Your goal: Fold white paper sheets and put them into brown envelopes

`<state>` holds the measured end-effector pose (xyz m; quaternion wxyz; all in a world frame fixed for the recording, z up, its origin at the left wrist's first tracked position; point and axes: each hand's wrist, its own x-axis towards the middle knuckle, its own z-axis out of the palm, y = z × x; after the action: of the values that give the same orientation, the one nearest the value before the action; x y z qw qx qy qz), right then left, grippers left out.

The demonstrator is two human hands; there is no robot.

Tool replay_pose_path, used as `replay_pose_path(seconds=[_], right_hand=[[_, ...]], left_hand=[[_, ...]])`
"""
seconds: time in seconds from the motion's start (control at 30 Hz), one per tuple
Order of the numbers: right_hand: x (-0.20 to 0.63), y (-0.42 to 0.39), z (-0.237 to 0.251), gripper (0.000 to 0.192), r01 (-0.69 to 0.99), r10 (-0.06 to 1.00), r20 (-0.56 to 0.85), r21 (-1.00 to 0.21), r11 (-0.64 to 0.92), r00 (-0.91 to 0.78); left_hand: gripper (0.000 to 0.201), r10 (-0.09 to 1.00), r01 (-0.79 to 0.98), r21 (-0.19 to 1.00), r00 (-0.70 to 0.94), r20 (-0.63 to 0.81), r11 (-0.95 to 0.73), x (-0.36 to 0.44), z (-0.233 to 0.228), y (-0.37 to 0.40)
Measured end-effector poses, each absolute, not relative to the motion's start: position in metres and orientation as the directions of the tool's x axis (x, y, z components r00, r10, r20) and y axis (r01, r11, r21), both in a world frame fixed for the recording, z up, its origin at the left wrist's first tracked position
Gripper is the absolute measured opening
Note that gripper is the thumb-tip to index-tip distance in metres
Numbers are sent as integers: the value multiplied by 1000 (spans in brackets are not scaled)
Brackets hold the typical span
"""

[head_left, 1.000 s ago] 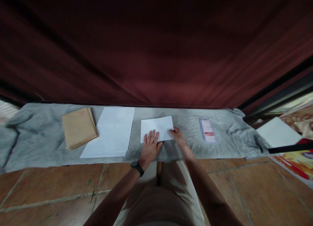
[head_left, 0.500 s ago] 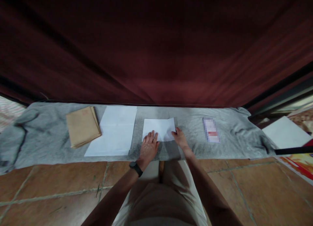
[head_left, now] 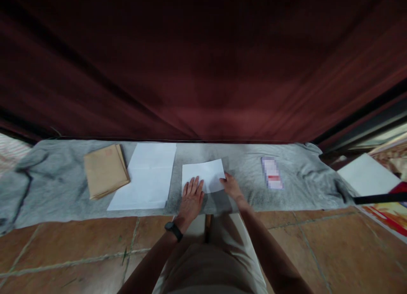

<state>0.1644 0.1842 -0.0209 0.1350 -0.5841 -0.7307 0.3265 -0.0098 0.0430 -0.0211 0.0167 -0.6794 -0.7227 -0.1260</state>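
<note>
A folded white sheet of paper (head_left: pixel 205 174) lies on a grey cloth (head_left: pixel 63 188) spread over the tiled floor. My left hand (head_left: pixel 191 199), with a black watch on its wrist, presses flat on the sheet's near left part, fingers apart. The fingertips of my right hand (head_left: pixel 231 186) pinch the sheet's near right edge. To the left lie a larger flat white sheet (head_left: pixel 146 175) and a stack of brown envelopes (head_left: pixel 104 170).
A small blurred white-and-red item (head_left: pixel 272 172) lies on the cloth to the right. A dark red curtain (head_left: pixel 203 73) hangs behind the cloth. At the far right are another white sheet (head_left: pixel 365 173) and colourful printed material (head_left: pixel 389 211). Brown floor tiles (head_left: pixel 63 251) lie in front.
Both hands have slid slightly nearer along the folded sheet, and its right edge looks pulled in a little. The camera view shifted slightly.
</note>
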Motion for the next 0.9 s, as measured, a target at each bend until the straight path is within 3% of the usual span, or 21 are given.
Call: replay_pose_path(seconds=[0.27,0.4,0.5,0.6,0.77,0.9], right_hand=[[159,164,-23,21,787,976,-145,-615,38,-160],[152,149,-24,41,831,993,32,-545,115,-116],[144,139,-23,49,882,957,233,-396,256,-173],[129,136,-24,49,865,901,333,-322,386,-279],[100,137,-34,46,782,831,309,-297,547,-463],[95,136,-42,47,787,826,270,-263,558,-495]], left_hand=[[52,980,991,133,-19,197,-8,-29,-25,50],[53,976,989,145,-30,217,-2,-28,-23,48],[52,975,987,159,-43,219,8,-26,-22,48],[51,977,985,170,-42,210,5,-24,-21,47],[48,982,986,164,-29,187,-2,-22,-19,45],[48,986,992,128,-27,165,6,-23,-18,44]])
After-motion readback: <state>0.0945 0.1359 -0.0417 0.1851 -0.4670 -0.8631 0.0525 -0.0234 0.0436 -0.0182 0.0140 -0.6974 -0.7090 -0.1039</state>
